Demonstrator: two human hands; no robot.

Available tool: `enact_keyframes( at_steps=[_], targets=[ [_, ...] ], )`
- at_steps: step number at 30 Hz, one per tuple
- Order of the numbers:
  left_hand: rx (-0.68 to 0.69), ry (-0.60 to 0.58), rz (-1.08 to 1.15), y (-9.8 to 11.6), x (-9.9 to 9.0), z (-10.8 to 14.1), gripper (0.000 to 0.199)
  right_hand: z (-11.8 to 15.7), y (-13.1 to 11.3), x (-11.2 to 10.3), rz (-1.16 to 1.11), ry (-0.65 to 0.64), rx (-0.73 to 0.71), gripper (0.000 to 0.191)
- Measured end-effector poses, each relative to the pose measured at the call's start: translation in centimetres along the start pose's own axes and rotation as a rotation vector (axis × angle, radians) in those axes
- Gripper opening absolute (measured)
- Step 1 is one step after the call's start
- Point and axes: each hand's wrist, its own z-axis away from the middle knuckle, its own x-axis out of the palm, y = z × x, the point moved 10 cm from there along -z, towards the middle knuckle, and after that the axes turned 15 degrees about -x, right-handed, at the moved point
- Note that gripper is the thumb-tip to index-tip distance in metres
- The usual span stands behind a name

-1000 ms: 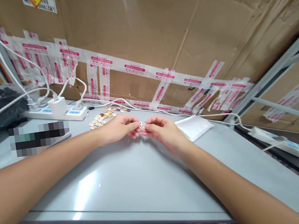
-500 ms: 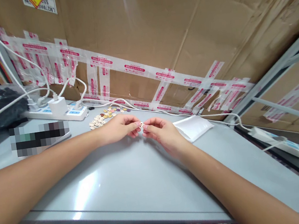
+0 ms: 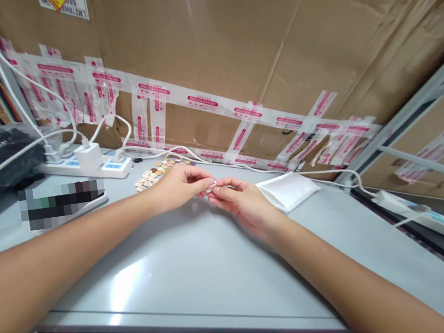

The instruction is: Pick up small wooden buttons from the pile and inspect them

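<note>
Above the table's middle, my left hand (image 3: 185, 186) and my right hand (image 3: 240, 200) meet at the fingertips. Both pinch a small cream button (image 3: 211, 187), which the fingers partly cover, so its exact shape is hard to make out. Just behind my left hand lies a loose spread of small buttons (image 3: 147, 181), mostly cream with dark marks, plus some yellow, brown and purple ones. Part of that spread is hidden by my left hand.
A white pouch (image 3: 291, 190) lies right of my right hand. At the back left is a power strip (image 3: 117, 167) with plugs and cables. A blurred-out phone-like item (image 3: 66, 205) rests at left. A large taped cardboard box (image 3: 198, 54) stands behind the grey table (image 3: 178, 266).
The fingertips have shifted slightly around the button, and my left thumb now reaches further over it. The whole view has moved a little; the other things stay in place.
</note>
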Motion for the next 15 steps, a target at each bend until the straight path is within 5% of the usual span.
enact_keyframes(
  at_steps=[15],
  targets=[
    [0.062,0.012,-0.168,1.00,0.03,0.52,0.022,0.13,0.56,-0.30,0.112,0.002,0.044,0.021]
  ],
)
